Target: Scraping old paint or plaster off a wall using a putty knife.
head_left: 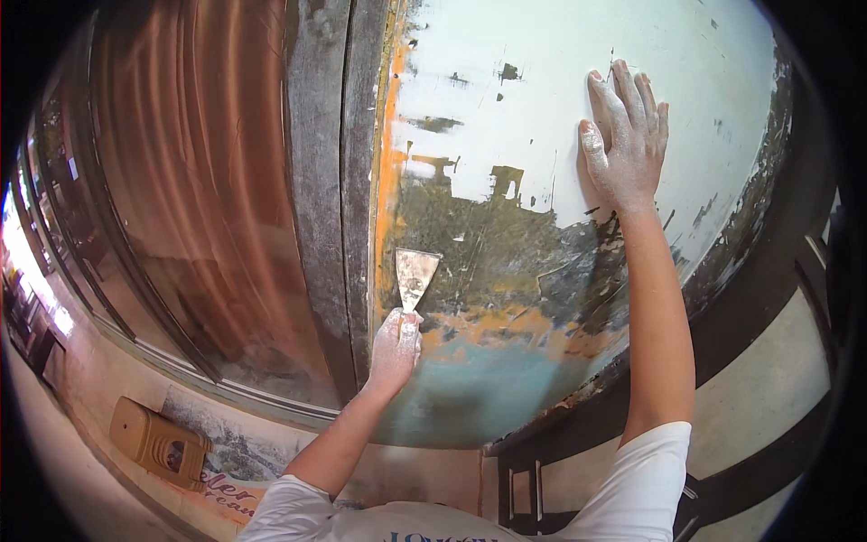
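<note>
My left hand [396, 347] grips a putty knife [416, 274] by its handle, the wide metal blade pointing up in front of the wall. White smears cover much of the blade. My right hand [625, 149] lies flat on the white upper part of the wall [542, 63], fingers spread and dusted white, holding nothing. Below the white coat is a dark, scraped patch [488, 235], with an orange band and a pale blue-green area [488, 384] under it.
To the left stand a dark wooden post [321, 163] and glass with a brown curtain [194, 172] behind it. A tan plastic stool [158, 443] is on the floor at lower left, beside a printed sheet [239, 456]. Dark framed panels [759, 379] border the right side.
</note>
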### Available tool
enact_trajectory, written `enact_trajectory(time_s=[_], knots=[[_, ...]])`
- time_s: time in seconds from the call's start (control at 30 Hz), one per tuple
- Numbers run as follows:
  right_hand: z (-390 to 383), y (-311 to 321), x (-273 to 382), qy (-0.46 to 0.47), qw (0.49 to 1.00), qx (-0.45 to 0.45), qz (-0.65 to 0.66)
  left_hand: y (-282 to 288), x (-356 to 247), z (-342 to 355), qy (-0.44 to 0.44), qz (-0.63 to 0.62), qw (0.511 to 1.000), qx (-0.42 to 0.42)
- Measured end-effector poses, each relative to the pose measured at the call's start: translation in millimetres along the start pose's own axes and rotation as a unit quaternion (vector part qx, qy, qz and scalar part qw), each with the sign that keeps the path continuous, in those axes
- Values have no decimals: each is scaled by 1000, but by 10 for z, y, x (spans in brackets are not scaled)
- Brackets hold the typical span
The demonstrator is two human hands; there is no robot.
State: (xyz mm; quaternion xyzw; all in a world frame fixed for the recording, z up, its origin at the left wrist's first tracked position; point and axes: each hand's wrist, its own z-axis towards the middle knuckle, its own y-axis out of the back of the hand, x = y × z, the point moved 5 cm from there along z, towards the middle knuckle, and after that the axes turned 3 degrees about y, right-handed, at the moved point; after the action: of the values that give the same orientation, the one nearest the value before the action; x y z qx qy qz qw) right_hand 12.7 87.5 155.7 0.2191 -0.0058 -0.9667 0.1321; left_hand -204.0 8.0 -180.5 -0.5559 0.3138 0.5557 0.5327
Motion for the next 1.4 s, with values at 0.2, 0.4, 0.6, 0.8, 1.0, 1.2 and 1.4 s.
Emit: enact_trajectory(time_s=[0.2,0.4,0.6,0.8,1.0,1.2,1.4], knots=[[0,9,-14,2,1000,-6,4,-29,-12,-11,7,14,1000,3],[-9,0,-7,3,1000,-3,-4,-19,9,-33,13,-4,1000,11],[-5,11,6,-4,1000,0,-8,18,33,25,-20,31,999,0],[9,22,9,8,1000,-14,0,-53,-57,29,-1,25,1000,13],[-6,19,1,6,1000,-17,3,-145,-220,79,8,24,999,28],[2,18,5,11,1000,-23,3,-141,-195,170,-65,77,995,25],[-5,7,4,6,1000,-17,12,-185,-184,98,1,38,999,33]])
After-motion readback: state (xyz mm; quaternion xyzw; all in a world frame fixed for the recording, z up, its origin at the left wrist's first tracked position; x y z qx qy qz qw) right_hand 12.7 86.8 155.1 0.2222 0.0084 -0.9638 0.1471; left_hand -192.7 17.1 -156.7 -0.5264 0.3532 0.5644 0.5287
